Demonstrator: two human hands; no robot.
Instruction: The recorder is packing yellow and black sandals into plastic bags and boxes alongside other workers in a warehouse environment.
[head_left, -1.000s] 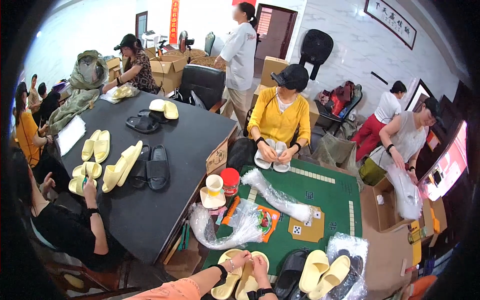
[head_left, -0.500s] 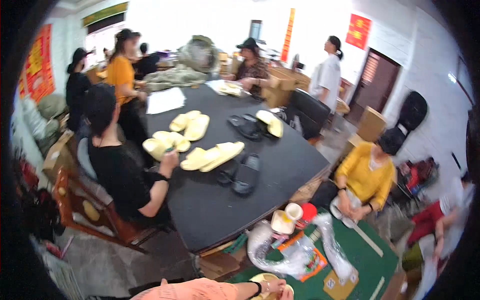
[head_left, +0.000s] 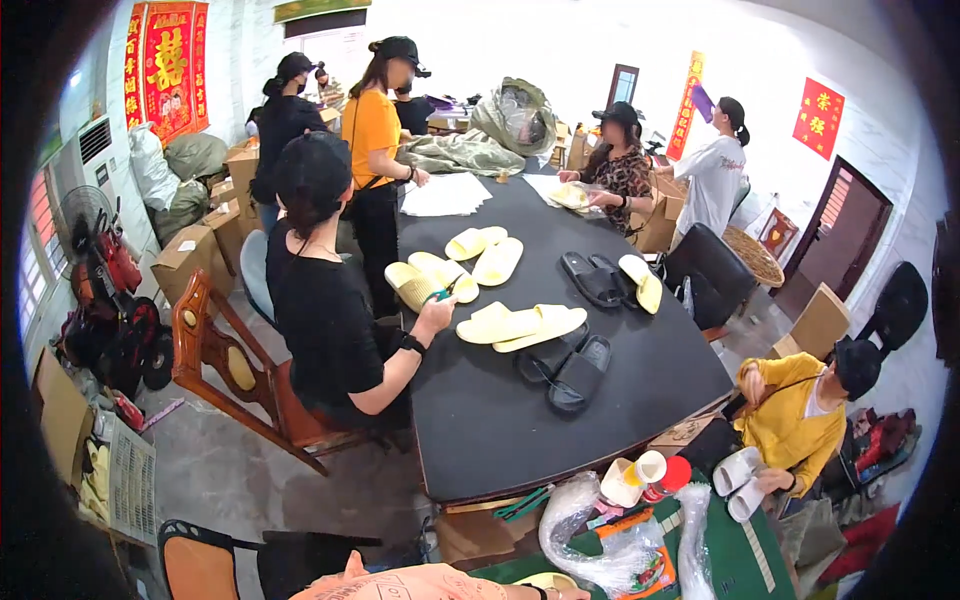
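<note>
A pale yellow slipper (head_left: 548, 579) lies near six o'clock, on the green table (head_left: 725, 545). Only a small bit shows; the rest is covered or cut off.

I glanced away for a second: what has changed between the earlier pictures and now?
The head view has swung left, so the scene sits further right; the person's left hand just shows at the lower edge, and the right is out of view. The co-worker in yellow has lifted one hand off the pale slippers toward the chest. The black slippers on the dark table stayed put.
</note>
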